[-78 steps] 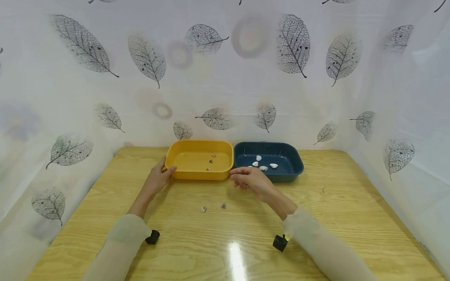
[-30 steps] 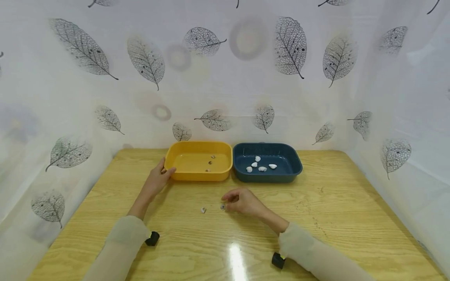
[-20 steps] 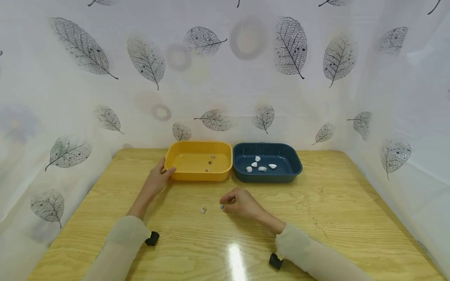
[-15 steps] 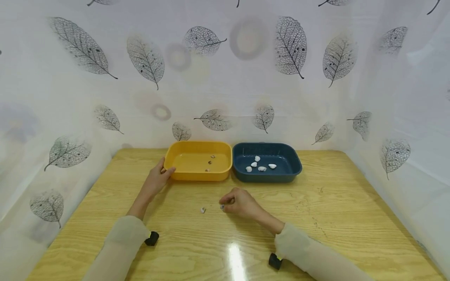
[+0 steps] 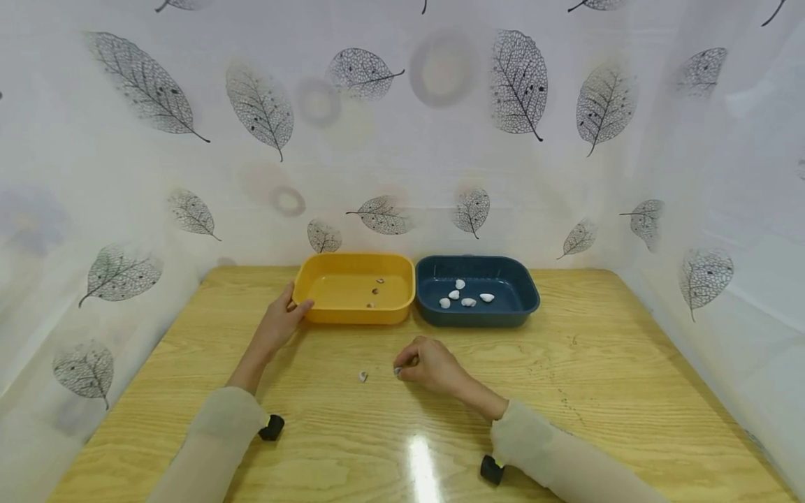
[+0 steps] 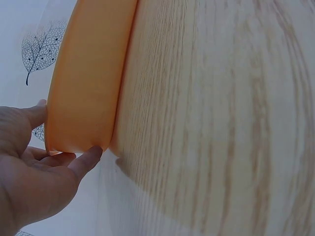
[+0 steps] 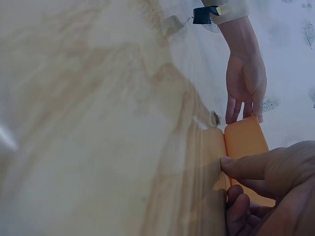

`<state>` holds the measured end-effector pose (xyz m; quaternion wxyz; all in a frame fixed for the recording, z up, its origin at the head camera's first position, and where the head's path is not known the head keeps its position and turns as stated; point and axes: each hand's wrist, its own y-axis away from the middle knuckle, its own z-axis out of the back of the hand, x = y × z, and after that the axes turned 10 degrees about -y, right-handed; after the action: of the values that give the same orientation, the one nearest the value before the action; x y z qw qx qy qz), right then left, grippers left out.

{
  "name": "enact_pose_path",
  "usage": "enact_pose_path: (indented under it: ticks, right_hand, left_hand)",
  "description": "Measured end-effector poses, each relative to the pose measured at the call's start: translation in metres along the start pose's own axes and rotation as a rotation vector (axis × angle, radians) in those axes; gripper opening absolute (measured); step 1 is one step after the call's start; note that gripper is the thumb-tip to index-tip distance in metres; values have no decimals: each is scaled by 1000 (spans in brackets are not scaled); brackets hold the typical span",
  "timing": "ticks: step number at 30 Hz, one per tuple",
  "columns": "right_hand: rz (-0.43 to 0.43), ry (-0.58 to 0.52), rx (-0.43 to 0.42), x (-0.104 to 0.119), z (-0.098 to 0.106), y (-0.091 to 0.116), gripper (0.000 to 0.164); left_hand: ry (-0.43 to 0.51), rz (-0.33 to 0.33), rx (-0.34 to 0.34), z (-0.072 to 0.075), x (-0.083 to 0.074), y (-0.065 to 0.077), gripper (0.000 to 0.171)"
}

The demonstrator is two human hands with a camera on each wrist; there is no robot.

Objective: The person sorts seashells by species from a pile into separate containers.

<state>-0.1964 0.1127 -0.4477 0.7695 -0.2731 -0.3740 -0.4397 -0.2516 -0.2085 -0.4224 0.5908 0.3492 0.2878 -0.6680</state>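
My left hand (image 5: 281,323) holds the left end of a yellow tray (image 5: 358,316). In the left wrist view its thumb is at the rim and other fingers lie along the end wall. Low over the table, my right hand (image 5: 434,363) pinches a small greyish shell (image 5: 397,371) between thumb and fingertips. The fingers hide most of this shell. Another small shell (image 5: 363,376) lies on the wood just left of it and shows dark in the right wrist view. Inside the yellow tray are small brownish shells (image 5: 375,291).
A dark blue tray (image 5: 516,318) stands against the yellow one's right side, holding several white shells (image 5: 468,302). Both trays sit at the back of the wooden table (image 5: 352,440), close to a leaf-patterned curtain (image 5: 402,140).
My right hand has come from the blue tray's front edge down to the table shell, and its fingers have closed on it. My left hand has stayed at the yellow tray.
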Motion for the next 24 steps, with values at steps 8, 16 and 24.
enact_pose_path:
  ticks: [8, 16, 24]
  right_hand:
    - [0, -52, 14, 1, 1, 1, 7]
    - [-27, -110, 61, -2, 6, 0, 9]
    - [-156, -252, 100, -3, 21, 0, 5]
  left_hand:
    - [-12, 4, -2, 0, 1, 0, 84]
    - [-19, 3, -4, 1, 1, -2, 82]
    - [-9, 4, 4, 1, 0, -3, 82]
